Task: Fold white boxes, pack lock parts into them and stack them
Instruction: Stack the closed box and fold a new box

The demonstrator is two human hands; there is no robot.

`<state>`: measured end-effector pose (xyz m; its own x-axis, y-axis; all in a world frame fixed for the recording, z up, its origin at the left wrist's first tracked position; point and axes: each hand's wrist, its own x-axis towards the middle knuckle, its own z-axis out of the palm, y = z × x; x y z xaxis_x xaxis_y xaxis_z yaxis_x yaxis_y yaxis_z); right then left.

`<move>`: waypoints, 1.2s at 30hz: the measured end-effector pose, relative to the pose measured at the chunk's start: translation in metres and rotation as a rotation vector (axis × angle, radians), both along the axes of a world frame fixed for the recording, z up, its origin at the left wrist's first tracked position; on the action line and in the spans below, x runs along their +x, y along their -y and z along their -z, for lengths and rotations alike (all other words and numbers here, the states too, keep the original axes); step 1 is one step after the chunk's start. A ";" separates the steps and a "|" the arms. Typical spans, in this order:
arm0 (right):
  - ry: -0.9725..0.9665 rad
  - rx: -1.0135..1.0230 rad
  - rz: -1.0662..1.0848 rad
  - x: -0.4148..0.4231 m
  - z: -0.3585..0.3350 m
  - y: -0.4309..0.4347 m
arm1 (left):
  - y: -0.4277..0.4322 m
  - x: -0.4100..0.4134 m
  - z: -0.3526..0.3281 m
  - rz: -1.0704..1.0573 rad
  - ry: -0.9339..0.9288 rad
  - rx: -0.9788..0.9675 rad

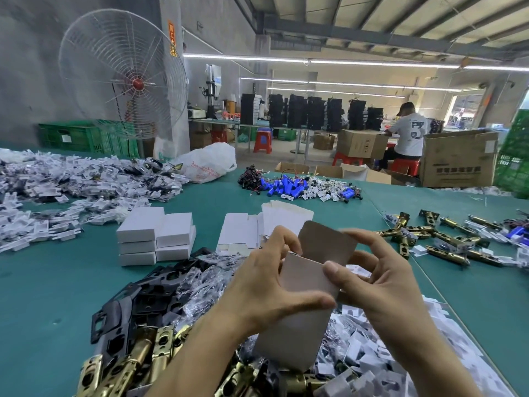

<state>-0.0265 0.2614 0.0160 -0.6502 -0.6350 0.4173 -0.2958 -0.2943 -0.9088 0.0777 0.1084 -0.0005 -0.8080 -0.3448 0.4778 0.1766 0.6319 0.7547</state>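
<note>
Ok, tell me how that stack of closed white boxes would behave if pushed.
The stack of white boxes likely slides on the smooth green table. Low and wide, it probably won't topple. Separate loose boxes, so they may drift apart.

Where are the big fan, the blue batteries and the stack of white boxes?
big fan (138, 83), head view, on its red hub.
blue batteries (286, 188), head view, middle of the pile.
stack of white boxes (141, 223), head view, top of the highest box.
</note>
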 end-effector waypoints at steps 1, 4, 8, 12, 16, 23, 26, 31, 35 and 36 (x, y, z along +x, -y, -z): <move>-0.015 0.016 0.046 0.000 0.001 0.000 | -0.001 0.001 0.001 -0.026 0.066 -0.089; -0.064 0.052 0.090 0.002 0.002 0.001 | -0.002 0.002 0.001 -0.026 0.137 -0.129; -0.078 0.041 0.087 0.011 -0.005 0.000 | -0.005 0.003 -0.001 -0.039 0.137 -0.065; -0.053 0.040 0.071 0.014 -0.011 0.000 | -0.008 0.003 -0.004 -0.056 0.175 -0.084; -0.089 0.075 0.107 0.017 -0.011 0.000 | -0.015 -0.001 -0.004 -0.201 0.240 -0.222; -0.071 0.065 0.219 0.009 -0.003 0.003 | -0.026 -0.008 0.000 -0.337 0.233 -0.270; -0.058 0.071 0.235 0.007 -0.002 0.003 | -0.024 -0.009 0.001 -0.256 0.209 -0.190; -0.070 0.053 0.301 0.010 -0.003 0.004 | -0.022 -0.009 0.003 -0.083 0.135 -0.135; -0.107 0.060 0.325 0.012 -0.005 0.002 | -0.021 -0.009 0.006 -0.043 0.079 -0.141; -0.111 0.071 0.318 0.012 -0.005 0.002 | -0.021 -0.009 0.006 -0.046 0.075 -0.140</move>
<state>-0.0144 0.2595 0.0210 -0.7730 -0.4379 0.4590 -0.4612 -0.1090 -0.8806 0.0688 0.1290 -0.0061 -0.8280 -0.3168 0.4627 0.0916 0.7376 0.6690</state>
